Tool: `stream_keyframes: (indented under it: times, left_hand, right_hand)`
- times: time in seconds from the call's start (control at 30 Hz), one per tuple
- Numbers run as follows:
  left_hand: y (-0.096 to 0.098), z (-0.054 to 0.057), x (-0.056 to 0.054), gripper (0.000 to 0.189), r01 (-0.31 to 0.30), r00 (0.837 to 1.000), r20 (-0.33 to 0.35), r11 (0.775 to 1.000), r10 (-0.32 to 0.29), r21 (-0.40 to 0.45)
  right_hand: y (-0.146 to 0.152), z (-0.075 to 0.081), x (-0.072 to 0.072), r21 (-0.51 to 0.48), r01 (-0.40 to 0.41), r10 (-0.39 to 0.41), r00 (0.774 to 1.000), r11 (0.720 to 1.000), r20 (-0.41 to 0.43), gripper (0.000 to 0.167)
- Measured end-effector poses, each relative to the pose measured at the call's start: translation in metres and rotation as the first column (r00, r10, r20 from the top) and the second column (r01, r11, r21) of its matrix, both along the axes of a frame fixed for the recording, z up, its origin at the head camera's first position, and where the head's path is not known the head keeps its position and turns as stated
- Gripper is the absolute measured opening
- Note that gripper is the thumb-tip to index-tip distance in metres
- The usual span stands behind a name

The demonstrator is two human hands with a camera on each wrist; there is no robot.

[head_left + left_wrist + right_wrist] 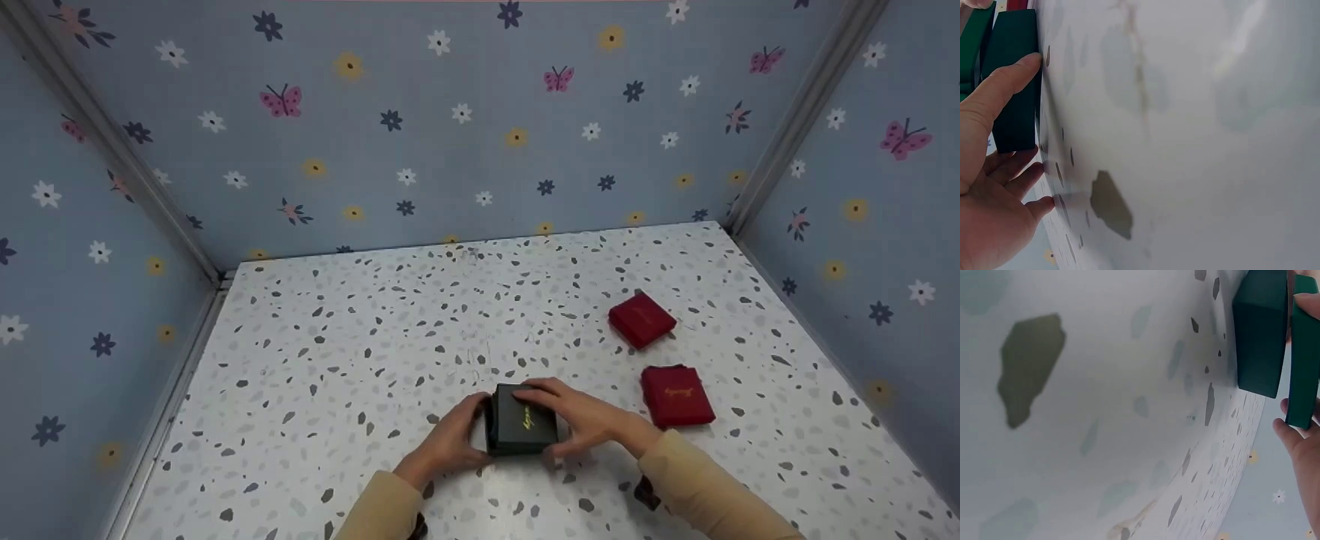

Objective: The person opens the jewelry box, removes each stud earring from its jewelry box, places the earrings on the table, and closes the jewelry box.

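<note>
At the left I have the left hand (448, 439) curled round the left side of a dark green box near the front of the speckled table (337, 337), its thumb at the near corner and its fingers reaching the far side. The left-wrist feed shows me that thumb lying across the wall of the base (1019, 112). If that hold slackened, I think the base could slide or lift with the pull above it.

Next comes the lid (516, 424), square, with gold lettering. My right-wrist feed shows a narrow gap between it and the base, which rests on the table; whether they join at another edge I cannot tell. A crooked pull might jam the lid, I judge, or strain a hinge if there is one, and a sudden release could jolt whatever is inside. The contents are hidden from me.

The right hand (589, 420) pinches the lid, thumb on the near side and fingers over the top and far side, spread about as wide as the lid. Those few fingertips could slip off smooth edges.

Further right lie the far red square case (642, 321) and, nearest the right sleeve (709, 484), the gold-lettered red case (678, 405). Both look closed; I cannot see into either.
</note>
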State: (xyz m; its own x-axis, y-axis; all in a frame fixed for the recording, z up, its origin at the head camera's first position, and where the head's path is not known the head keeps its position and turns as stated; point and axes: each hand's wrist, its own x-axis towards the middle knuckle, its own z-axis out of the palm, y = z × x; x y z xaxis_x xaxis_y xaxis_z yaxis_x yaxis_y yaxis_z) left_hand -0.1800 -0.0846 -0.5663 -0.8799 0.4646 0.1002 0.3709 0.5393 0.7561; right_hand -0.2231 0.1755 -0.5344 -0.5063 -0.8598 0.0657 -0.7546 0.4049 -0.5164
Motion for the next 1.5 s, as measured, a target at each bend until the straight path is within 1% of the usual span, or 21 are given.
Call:
stream_keyframes:
  times: [0.27, 0.6, 0.8, 1.0, 1.17, 1.37, 1.5]
  left_hand:
    - [-0.001, 0.0, 0.0, 0.091, -0.006, 1.0, 0.018, 1.0, 0.006, 0.009]
    - [0.0, 0.003, 0.001, 0.093, -0.03, 0.998, 0.05, 1.0, 0.031, -0.006]
    - [0.0, 0.003, 0.001, 0.093, -0.044, 0.996, 0.072, 0.999, 0.045, -0.01]
    - [0.001, 0.0, 0.0, 0.091, -0.045, 0.995, 0.084, 0.999, 0.046, -0.004]
    - [0.001, 0.001, 0.0, 0.091, -0.044, 0.995, 0.088, 0.999, 0.044, 0.0]
    - [0.001, 0.001, 0.0, 0.091, -0.044, 0.995, 0.093, 0.999, 0.044, 0.004]
    - [0.001, 0.0, -0.001, 0.092, -0.044, 0.995, 0.092, 0.999, 0.043, 0.005]
  right_hand:
    - [0.014, 0.001, 0.001, 0.003, 0.029, -0.029, 0.999, 1.0, 0.022, 0.094]
    - [0.033, 0.003, 0.006, 0.013, 0.075, -0.075, 0.997, 0.997, 0.016, 0.093]
    - [0.045, 0.003, 0.007, 0.02, 0.086, -0.086, 0.996, 0.996, 0.015, 0.092]
    - [0.057, 0.002, 0.008, 0.007, 0.082, -0.082, 0.996, 0.997, 0.025, 0.089]
    - [0.065, 0.0, 0.008, 0.01, 0.089, -0.09, 0.996, 0.996, 0.028, 0.089]
    - [0.071, -0.004, 0.008, 0.051, 0.122, -0.126, 0.99, 0.991, 0.07, 0.09]
    - [0.074, -0.007, 0.007, 0.076, 0.131, -0.137, 0.988, 0.988, 0.076, 0.09]
